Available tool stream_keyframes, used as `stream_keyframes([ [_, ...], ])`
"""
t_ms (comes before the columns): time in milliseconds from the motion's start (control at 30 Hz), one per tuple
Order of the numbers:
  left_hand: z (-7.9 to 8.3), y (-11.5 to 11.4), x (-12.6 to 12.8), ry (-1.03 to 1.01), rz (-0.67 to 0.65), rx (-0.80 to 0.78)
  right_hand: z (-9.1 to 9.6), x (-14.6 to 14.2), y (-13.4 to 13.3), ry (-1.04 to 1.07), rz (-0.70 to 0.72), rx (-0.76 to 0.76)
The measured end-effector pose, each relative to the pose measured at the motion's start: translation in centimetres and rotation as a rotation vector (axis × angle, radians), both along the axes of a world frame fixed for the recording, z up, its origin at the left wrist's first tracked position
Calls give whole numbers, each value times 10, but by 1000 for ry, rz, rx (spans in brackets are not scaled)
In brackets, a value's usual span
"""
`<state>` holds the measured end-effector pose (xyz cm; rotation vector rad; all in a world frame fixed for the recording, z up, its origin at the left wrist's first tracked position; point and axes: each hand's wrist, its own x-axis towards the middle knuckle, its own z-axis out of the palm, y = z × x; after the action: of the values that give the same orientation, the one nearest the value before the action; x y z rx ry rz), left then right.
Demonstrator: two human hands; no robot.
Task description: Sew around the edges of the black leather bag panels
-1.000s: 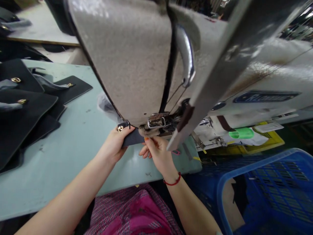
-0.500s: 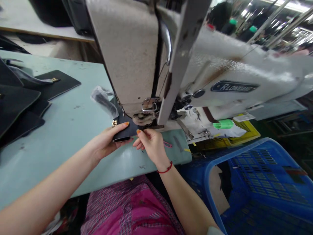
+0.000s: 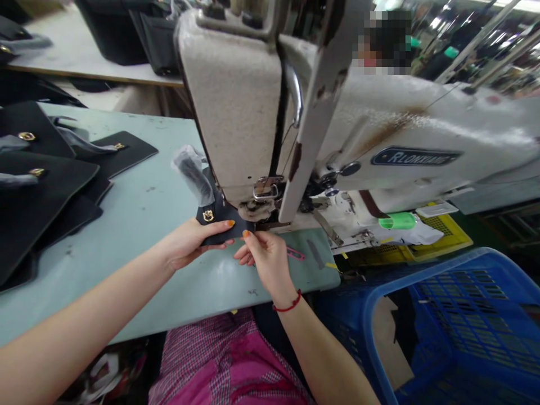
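Observation:
A small black leather piece with a gold clasp lies under the head of a white sewing machine. My left hand grips its near left edge, thumb on top. My right hand pinches its right edge just in front of the presser foot. A crumpled clear plastic wrap sits behind the piece, beside the machine head.
Black leather panels with gold clasps are stacked at the left of the pale green table. A blue plastic crate stands at the lower right, a yellow tray behind it. Dark bags rest on a far table.
Both hands stay on the black piece at the presser foot. The piece has turned slightly, so the gold clasp now shows on top. My view has shifted.

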<state>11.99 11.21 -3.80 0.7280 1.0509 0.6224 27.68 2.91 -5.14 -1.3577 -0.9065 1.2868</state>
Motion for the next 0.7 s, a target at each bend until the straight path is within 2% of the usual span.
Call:
stream_keyframes([
  [267, 0, 4, -2, -15, 0, 13, 0, -8, 5, 47, -72, 13],
  [467, -5, 12, -2, 78, 12, 11, -5, -18, 8, 46, -140, 43],
  [700, -3, 14, -2, 73, 37, 13, -2, -36, 10, 105, -227, 13],
])
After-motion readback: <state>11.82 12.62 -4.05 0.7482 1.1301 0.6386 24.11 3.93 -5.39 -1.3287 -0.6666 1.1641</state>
